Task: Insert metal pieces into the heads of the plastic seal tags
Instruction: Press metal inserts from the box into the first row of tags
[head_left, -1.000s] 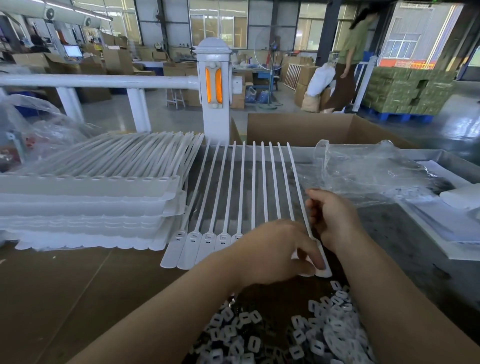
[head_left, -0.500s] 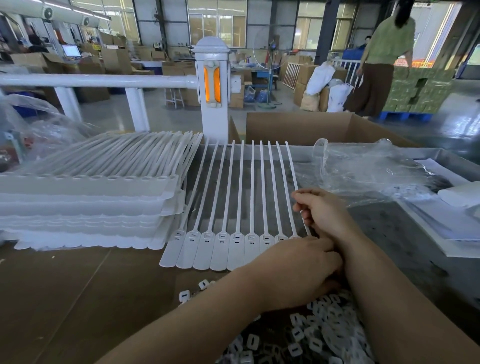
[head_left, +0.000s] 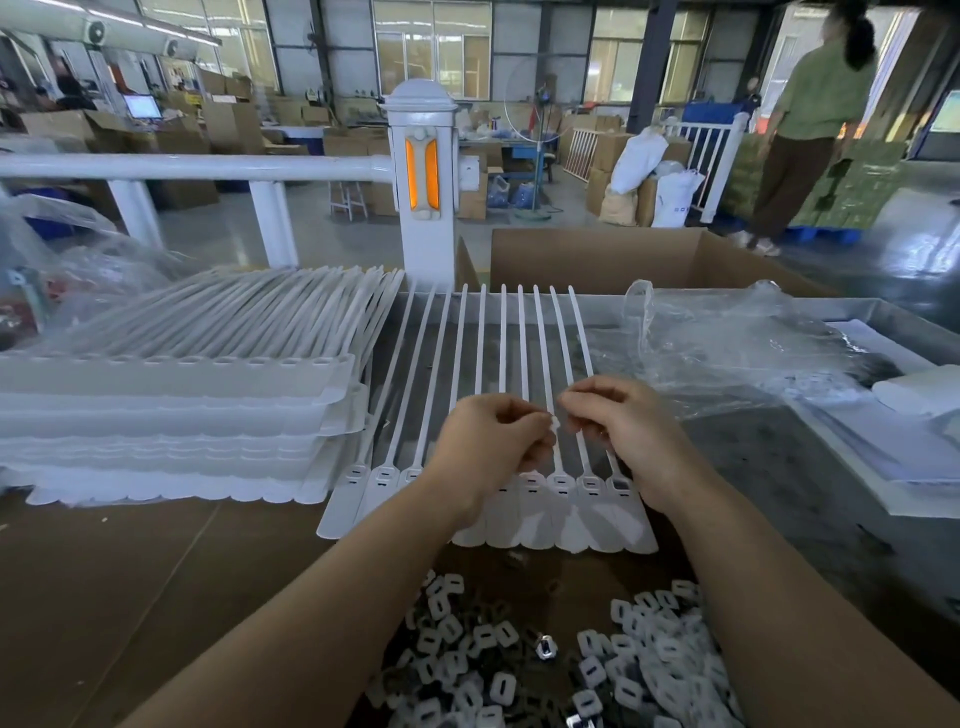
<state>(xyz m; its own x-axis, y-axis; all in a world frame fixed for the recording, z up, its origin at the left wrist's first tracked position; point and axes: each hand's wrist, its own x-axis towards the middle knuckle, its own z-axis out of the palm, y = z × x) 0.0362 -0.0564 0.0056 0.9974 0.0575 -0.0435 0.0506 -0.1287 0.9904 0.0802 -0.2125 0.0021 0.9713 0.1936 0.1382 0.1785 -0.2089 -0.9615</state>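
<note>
A joined row of white plastic seal tags (head_left: 571, 519) lies flat on the table, heads toward me and thin tails pointing away. My left hand (head_left: 488, 447) and my right hand (head_left: 623, 431) hover together above the row's middle, fingers curled. Between their fingertips they pinch a small white piece (head_left: 555, 422). A pile of small white inserts with metal pieces (head_left: 545, 670) lies on the table just in front of me, between my forearms. The tag heads under my left hand are hidden.
Stacked sheets of white seal tags (head_left: 176, 415) sit at the left. A crumpled clear plastic bag (head_left: 727, 353) and white sheets (head_left: 909, 431) lie at the right. An open cardboard box (head_left: 623, 260) and a white railing post (head_left: 423, 182) stand behind the table. A person (head_left: 810, 119) walks at far right.
Both hands have lifted off the tag heads at the row's right end and come together above the row's middle, now pinching a small white piece between them.
</note>
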